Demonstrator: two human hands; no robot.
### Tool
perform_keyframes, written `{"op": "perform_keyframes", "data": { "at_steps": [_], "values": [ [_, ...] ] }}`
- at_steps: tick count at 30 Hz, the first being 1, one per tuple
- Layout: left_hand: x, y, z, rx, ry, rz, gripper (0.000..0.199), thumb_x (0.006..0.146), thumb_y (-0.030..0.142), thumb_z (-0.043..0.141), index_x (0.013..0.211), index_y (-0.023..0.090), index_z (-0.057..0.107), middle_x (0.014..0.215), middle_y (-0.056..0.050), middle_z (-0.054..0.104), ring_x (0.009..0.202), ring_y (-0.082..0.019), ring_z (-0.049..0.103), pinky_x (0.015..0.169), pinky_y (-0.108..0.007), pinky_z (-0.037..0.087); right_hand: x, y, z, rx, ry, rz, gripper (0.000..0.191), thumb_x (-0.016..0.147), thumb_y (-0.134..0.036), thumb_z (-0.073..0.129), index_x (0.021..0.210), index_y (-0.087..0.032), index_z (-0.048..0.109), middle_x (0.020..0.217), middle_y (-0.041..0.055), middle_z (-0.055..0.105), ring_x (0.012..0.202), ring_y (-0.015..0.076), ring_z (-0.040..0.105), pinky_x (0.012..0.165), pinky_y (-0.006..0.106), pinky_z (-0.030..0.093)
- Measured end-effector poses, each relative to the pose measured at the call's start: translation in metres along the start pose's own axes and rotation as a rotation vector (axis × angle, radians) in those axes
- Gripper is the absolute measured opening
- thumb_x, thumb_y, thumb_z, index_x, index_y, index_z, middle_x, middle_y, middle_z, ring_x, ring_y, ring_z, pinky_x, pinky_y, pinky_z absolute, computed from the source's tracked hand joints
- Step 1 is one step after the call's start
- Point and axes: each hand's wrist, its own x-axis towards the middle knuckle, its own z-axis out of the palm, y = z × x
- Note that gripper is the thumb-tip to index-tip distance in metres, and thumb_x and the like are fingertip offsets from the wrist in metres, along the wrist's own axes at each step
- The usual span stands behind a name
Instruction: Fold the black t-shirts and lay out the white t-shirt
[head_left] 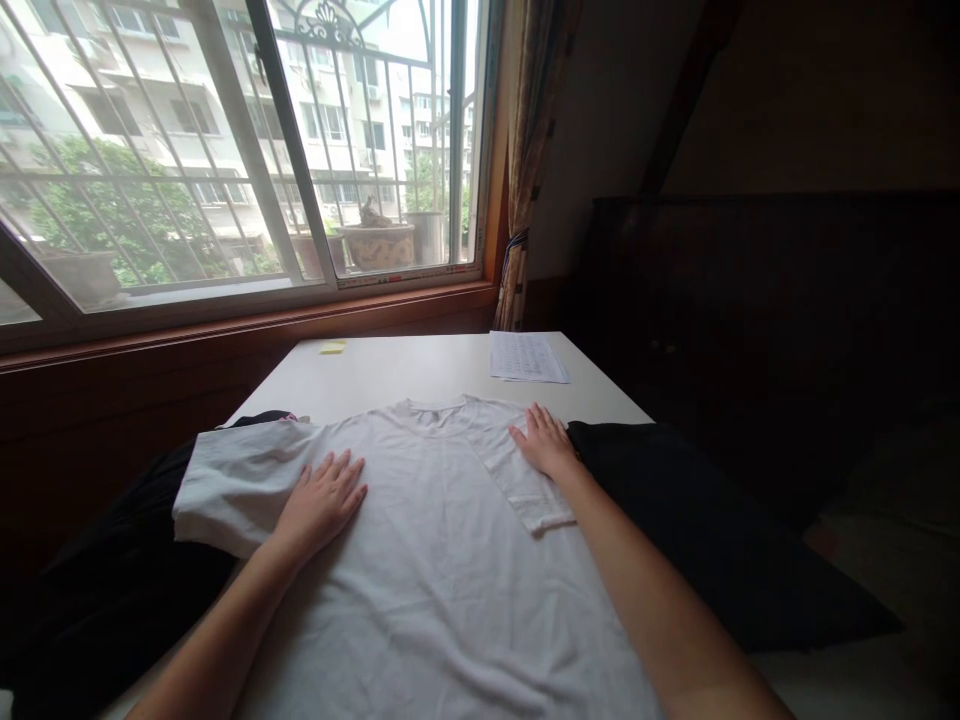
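A white T-shirt (435,560) lies spread on the white table (405,370), its collar toward the far edge. The sleeve on the left sticks out sideways, while the one on the right is folded inward over the shirt's body. My left hand (322,495) lies flat with spread fingers on the shirt near the left sleeve's base. On the folded right sleeve, close to the shoulder, rests my right hand (544,442), palm down with its fingers extended. Neither hand grasps the fabric.
Dark cloth (697,530) lies at the table's right side, and a black garment (142,560) is at the left. Printed sheets (525,357) and a yellow sticky note (332,347) are near the far edge. Behind stand a barred window (330,284) and a tied curtain (517,240).
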Motion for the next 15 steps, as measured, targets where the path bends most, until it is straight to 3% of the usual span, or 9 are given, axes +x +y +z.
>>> {"op": "perform_keyframes", "data": {
  "at_steps": [4,8,10,12,15],
  "values": [
    [-0.007,-0.037,-0.035,0.117,0.187,-0.059,0.050,0.096,0.037,0.049,0.140,0.016,0.058,0.150,-0.016,0.052,0.143,-0.034,0.040,0.117,-0.050,0.032,-0.001,0.000,0.000,-0.002,0.020,-0.004,0.083,0.100,-0.064,0.018,0.161,-0.008,0.020,0.170,0.0102,0.012,0.156,0.0248,0.008,0.126,0.045,0.007],
    [-0.027,-0.090,-0.067,0.239,0.296,-0.334,0.053,0.095,0.041,0.053,0.143,0.018,0.053,0.149,-0.017,0.050,0.129,-0.041,0.051,0.100,-0.055,0.047,-0.003,-0.001,-0.001,0.003,0.037,-0.006,0.081,0.100,-0.062,0.020,0.161,-0.008,0.022,0.170,0.0106,0.013,0.156,0.0253,0.009,0.125,0.045,0.009],
    [-0.037,-0.118,-0.072,0.250,0.234,-0.454,0.061,0.093,0.048,0.056,0.145,0.017,0.050,0.142,-0.021,0.055,0.117,-0.043,0.057,0.089,-0.053,0.053,-0.004,-0.002,-0.002,0.000,0.043,-0.004,0.080,0.101,-0.061,0.021,0.161,-0.008,0.023,0.169,0.0108,0.014,0.156,0.0256,0.010,0.125,0.045,0.009],
    [-0.043,-0.144,-0.070,0.203,0.182,-0.519,0.067,0.092,0.052,0.059,0.145,0.013,0.049,0.125,-0.021,0.064,0.108,-0.037,0.064,0.089,-0.047,0.054,-0.005,-0.003,-0.002,-0.009,0.049,-0.005,0.079,0.101,-0.059,0.022,0.161,-0.008,0.023,0.169,0.0112,0.015,0.156,0.0258,0.011,0.125,0.046,0.009],
    [-0.045,-0.172,-0.062,0.142,0.217,-0.554,0.062,0.092,0.050,0.059,0.141,0.014,0.050,0.106,-0.011,0.072,0.095,-0.026,0.069,0.080,-0.031,0.055,-0.006,-0.004,-0.003,-0.026,0.058,-0.007,0.075,0.102,-0.056,0.023,0.160,-0.009,0.026,0.169,0.0118,0.017,0.156,0.0262,0.013,0.125,0.047,0.008]
  ]
}}
